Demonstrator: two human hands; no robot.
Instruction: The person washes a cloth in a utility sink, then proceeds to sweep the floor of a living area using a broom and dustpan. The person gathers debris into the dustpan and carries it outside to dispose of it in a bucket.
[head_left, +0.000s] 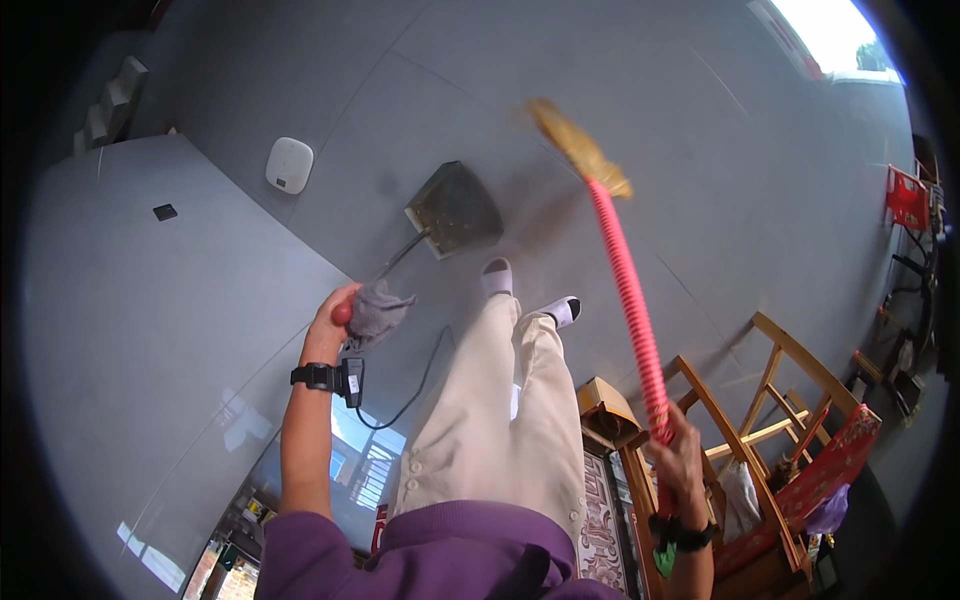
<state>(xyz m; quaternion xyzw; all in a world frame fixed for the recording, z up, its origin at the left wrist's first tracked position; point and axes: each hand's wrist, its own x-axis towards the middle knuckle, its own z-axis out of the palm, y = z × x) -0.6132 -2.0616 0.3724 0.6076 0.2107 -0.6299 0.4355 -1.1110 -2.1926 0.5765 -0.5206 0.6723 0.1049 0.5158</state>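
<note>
My left hand grips the top of a long-handled dustpan, whose red end knob shows at the fingers. A crumpled grey cloth hangs at the same hand. The thin dark handle runs down to the dark dustpan, which rests on the floor with specks of debris in it. In my right hand is a broom with a pink ribbed handle. Its straw-coloured head is blurred, to the right of the dustpan and apart from it; whether it touches the floor I cannot tell.
Grey tiles cover the floor. A white bathroom-type scale lies beyond the dustpan. At right are wooden furniture frames and a cardboard box. A red plastic chair stands farther right. A small dark object sits on the left.
</note>
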